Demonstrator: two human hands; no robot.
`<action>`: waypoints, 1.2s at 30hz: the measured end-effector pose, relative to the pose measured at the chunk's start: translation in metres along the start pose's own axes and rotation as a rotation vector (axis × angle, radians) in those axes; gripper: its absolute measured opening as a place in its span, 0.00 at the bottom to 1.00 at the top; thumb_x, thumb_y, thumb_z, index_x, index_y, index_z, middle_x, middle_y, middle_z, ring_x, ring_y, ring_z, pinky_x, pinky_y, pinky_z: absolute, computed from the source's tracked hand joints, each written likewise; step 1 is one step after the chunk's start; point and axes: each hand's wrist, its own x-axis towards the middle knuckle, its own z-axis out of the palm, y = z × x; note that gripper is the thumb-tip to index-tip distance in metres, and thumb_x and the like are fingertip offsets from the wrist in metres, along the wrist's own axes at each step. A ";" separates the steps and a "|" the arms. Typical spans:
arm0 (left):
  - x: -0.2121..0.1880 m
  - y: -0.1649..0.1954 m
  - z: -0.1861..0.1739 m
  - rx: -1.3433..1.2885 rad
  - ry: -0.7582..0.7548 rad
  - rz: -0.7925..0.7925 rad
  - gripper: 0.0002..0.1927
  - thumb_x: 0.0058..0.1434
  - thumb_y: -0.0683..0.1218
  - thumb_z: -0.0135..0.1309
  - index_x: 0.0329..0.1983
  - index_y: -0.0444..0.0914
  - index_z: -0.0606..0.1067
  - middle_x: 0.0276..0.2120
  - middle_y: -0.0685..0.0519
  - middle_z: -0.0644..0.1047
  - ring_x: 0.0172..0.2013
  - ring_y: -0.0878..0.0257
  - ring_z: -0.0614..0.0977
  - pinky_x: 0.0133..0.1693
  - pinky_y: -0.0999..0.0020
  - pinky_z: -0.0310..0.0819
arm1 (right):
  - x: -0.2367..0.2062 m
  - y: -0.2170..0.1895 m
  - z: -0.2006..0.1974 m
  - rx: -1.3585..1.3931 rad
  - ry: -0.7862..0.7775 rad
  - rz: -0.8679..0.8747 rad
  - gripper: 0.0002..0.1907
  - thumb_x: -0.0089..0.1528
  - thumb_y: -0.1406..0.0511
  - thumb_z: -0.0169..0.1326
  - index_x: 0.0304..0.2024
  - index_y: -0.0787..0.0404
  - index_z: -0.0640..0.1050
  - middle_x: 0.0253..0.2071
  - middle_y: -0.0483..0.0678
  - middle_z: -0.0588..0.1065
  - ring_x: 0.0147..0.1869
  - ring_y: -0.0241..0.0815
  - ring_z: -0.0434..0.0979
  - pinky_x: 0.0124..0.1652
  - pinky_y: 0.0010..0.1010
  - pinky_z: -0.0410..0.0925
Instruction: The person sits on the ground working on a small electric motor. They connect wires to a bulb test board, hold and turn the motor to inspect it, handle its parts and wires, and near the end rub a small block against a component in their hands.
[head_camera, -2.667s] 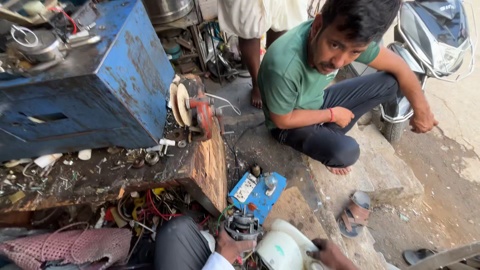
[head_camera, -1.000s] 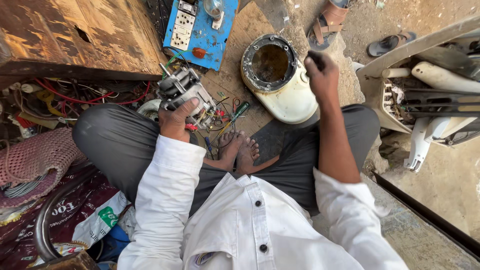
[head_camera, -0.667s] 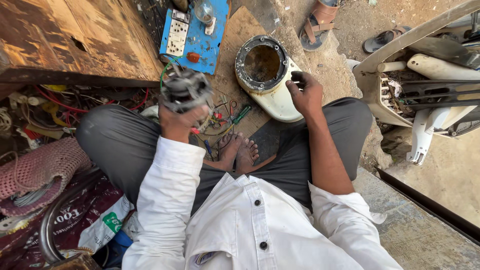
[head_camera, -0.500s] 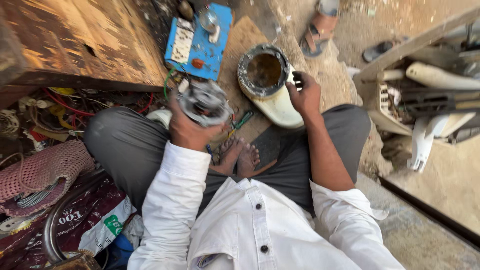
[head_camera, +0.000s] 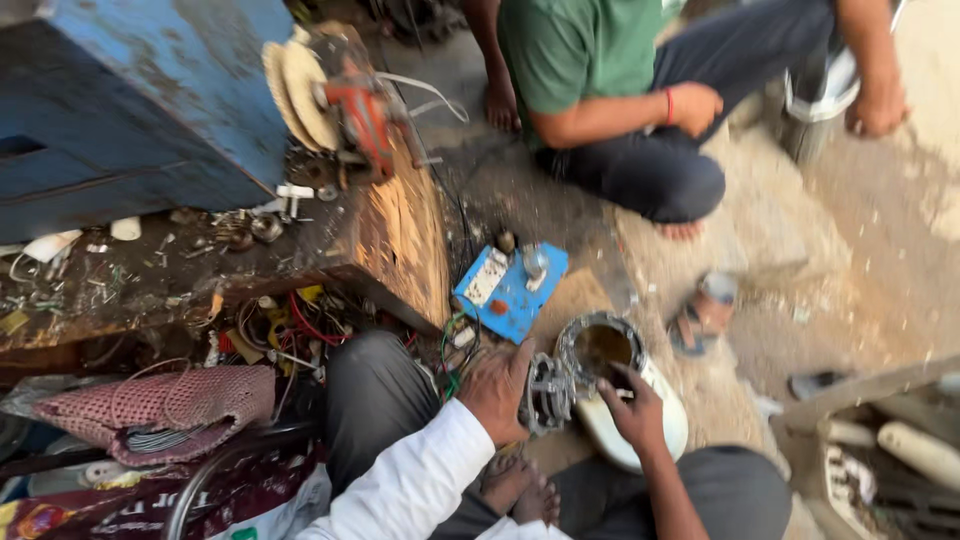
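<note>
Motor (head_camera: 548, 392): lower centre of frame, clasped in left hand (head_camera: 497, 388); metal, judged heavy and stiff, best gripped round the body.
Housing (head_camera: 625, 390): white, open-mouthed, beside motor; likely rigid, scuffable.
Right hand (head_camera: 634, 408): fingers pinched at housing rim; what is pinched cannot be told.
Surface: gritty ground, blue board (head_camera: 510, 290) above.
Room: cluttered bench (head_camera: 200, 250) upper left; a seated person upper right.

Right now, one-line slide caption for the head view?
Left hand grips a small motor beside a white housing touched by right hand.
</note>
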 end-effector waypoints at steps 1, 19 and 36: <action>0.004 -0.002 -0.006 -0.009 0.005 0.045 0.72 0.26 0.51 0.77 0.73 0.29 0.50 0.51 0.33 0.73 0.51 0.35 0.75 0.56 0.45 0.67 | 0.003 -0.005 -0.005 0.086 -0.006 0.044 0.27 0.58 0.58 0.64 0.57 0.64 0.78 0.46 0.53 0.82 0.48 0.40 0.82 0.46 0.32 0.74; 0.028 -0.003 -0.031 -0.218 0.010 -0.134 0.70 0.29 0.52 0.77 0.71 0.25 0.50 0.52 0.32 0.74 0.53 0.35 0.74 0.58 0.48 0.67 | 0.287 -0.430 0.028 1.718 -0.672 -0.046 0.53 0.66 0.37 0.39 0.79 0.68 0.49 0.82 0.63 0.51 0.85 0.63 0.49 0.80 0.55 0.46; 0.032 -0.021 -0.032 -0.285 0.116 -0.248 0.72 0.31 0.53 0.78 0.74 0.30 0.47 0.54 0.30 0.72 0.53 0.33 0.74 0.57 0.45 0.66 | 0.320 -0.389 0.113 1.836 -0.501 0.104 0.38 0.74 0.46 0.27 0.72 0.69 0.62 0.73 0.63 0.63 0.77 0.57 0.61 0.75 0.45 0.53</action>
